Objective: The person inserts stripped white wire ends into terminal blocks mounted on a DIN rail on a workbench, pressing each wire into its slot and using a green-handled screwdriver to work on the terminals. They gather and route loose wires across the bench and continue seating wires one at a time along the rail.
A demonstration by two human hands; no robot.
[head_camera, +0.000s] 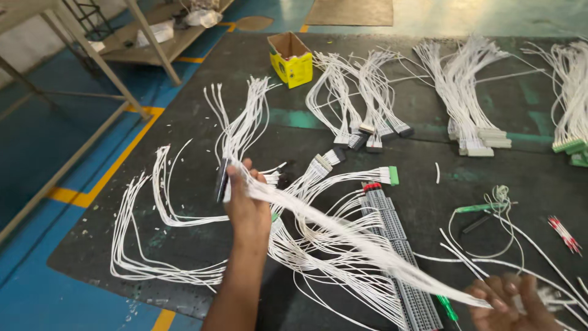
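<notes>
My left hand (248,205) is raised over the dark table (202,110), closed on one end of a white wire bundle (343,236) where a dark connector (221,179) sits. The bundle stretches, blurred, down to my right hand (508,300) at the bottom right, which grips its other end. Under the stretched bundle lie loose white wire harnesses (318,257) and a long grey terminal strip (398,245) with a red end piece.
A small yellow cardboard box (291,59) stands open at the back. Several white harnesses with connectors (367,92) lie in rows at the back and right. A green-handled tool (481,208), a green connector (393,175) and red-striped pieces (563,234) lie to the right. A metal rack (92,55) stands left.
</notes>
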